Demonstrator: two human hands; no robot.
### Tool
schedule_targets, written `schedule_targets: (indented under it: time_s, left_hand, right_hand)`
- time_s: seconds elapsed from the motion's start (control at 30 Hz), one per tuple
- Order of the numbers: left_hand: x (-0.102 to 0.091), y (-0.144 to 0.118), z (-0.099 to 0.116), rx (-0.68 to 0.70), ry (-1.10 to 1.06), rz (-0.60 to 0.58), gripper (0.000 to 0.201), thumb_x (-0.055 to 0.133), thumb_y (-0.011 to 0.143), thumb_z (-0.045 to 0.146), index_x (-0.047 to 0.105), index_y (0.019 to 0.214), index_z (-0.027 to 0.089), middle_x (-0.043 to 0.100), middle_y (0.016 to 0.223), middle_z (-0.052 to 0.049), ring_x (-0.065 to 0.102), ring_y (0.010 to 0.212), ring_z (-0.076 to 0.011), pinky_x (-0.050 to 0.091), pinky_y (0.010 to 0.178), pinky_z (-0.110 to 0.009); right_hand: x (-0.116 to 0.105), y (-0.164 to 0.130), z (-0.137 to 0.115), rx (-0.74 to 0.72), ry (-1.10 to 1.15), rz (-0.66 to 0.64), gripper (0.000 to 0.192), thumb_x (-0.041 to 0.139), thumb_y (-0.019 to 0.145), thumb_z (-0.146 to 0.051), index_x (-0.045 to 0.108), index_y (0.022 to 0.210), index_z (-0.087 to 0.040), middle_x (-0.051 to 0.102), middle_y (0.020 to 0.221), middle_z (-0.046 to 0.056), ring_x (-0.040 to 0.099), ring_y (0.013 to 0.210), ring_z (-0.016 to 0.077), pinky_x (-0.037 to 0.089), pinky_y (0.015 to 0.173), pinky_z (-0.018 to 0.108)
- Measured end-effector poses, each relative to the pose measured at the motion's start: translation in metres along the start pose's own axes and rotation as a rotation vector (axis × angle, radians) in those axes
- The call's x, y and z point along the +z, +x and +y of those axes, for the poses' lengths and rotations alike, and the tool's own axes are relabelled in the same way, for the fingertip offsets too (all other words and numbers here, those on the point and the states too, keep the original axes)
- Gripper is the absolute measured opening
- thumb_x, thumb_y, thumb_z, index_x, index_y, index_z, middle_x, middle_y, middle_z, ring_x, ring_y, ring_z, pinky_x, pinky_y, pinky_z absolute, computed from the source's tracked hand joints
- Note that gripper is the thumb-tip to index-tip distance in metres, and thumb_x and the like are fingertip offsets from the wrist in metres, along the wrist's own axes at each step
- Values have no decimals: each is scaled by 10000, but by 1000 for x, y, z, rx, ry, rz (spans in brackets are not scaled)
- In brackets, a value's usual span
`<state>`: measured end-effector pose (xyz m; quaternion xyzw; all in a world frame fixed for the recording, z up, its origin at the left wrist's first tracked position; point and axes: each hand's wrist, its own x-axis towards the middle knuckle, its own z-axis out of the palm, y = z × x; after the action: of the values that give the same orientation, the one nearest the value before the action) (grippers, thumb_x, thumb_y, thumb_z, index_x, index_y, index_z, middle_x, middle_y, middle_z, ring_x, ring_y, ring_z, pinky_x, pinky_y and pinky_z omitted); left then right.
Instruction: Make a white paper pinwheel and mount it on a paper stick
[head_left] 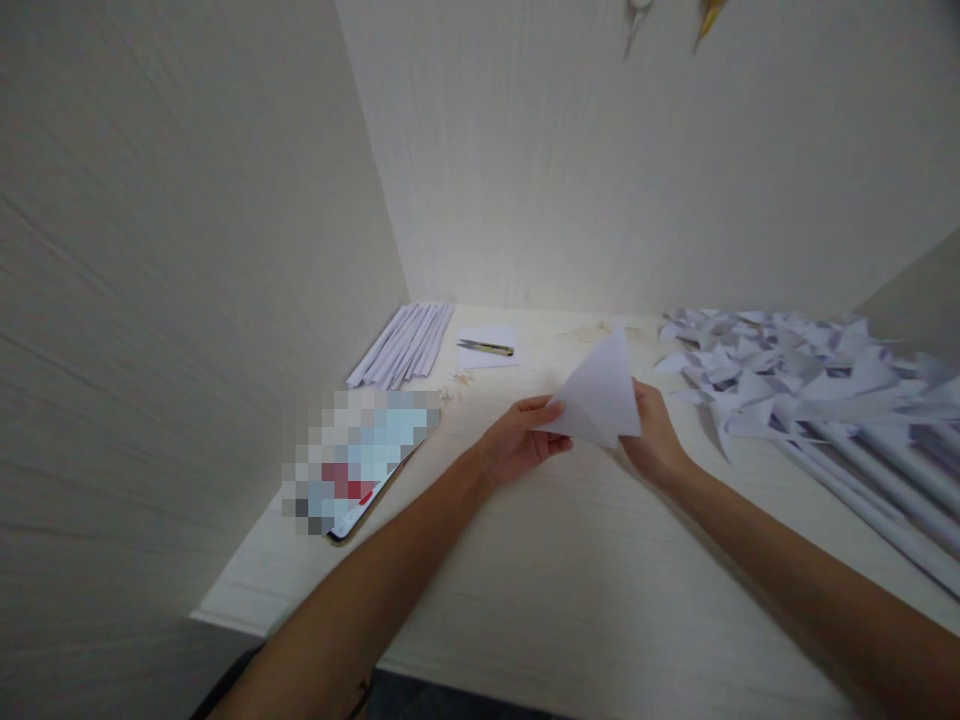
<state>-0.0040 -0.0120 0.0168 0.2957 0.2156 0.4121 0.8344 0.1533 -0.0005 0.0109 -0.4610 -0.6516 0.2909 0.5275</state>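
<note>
A sheet of white paper [600, 390], folded into a triangle, is held up just above the middle of the table. My left hand [525, 435] pinches its left corner, with the thumb on top and fingers beneath. At the right edge, my right hand [652, 430] is closed on the paper, its fingertips mostly hidden behind it. Beyond my left hand, thread snips [487, 347] lie on a small white paper square [499, 333].
Rolled paper sticks [405, 345] lie bundled at the back left. A phone [375, 470], partly blurred out, rests by the left wall [225, 250]. Paper pinwheels with stick handles [810, 385] are heaped on the right. Small white scraps [451, 387] dot the table [555, 590].
</note>
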Motion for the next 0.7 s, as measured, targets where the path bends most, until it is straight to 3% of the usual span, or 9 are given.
schedule_targets:
  time_s: [0.1, 0.23, 0.33, 0.43, 0.7]
  left_hand:
    - [2, 2, 1, 65, 22, 84, 107, 656, 646, 187, 616, 698, 102, 611, 645, -9, 543, 539, -63, 430, 518, -188]
    - [5, 3, -2, 108, 79, 159, 102, 660, 627, 181, 635, 687, 103, 626, 638, -18, 542, 532, -68, 437, 487, -178]
    - [7, 4, -4, 136, 148, 192, 116, 671, 604, 184, 653, 684, 101, 645, 657, -34, 545, 533, -76, 443, 470, -179]
    - [8, 5, -7, 164, 208, 230, 138, 677, 595, 193, 666, 696, 99, 659, 696, -48, 552, 554, -80, 445, 464, -174]
    - [7, 6, -6, 223, 224, 319, 150, 684, 577, 197, 663, 696, 108, 650, 667, -32, 549, 551, -80, 460, 462, -170]
  right_hand:
    - [-5, -22, -6, 167, 204, 92, 45, 605, 585, -196, 583, 622, -185, 548, 765, 10, 500, 655, 125, 386, 562, 252]
    - [-4, -34, -10, 335, 430, 115, 114, 632, 551, -198, 528, 599, -199, 512, 652, -27, 422, 509, 82, 306, 459, 215]
    - [-4, -35, -10, 325, 533, 150, 155, 610, 505, -109, 494, 565, -192, 533, 670, -40, 435, 530, 76, 295, 469, 205]
    - [-4, -33, -10, 429, 560, 106, 147, 594, 507, -97, 513, 581, -194, 487, 502, -67, 400, 459, 70, 263, 446, 200]
    - [-5, -30, -12, 437, 642, 167, 99, 625, 588, -248, 563, 554, -178, 493, 503, -41, 408, 451, 71, 290, 444, 223]
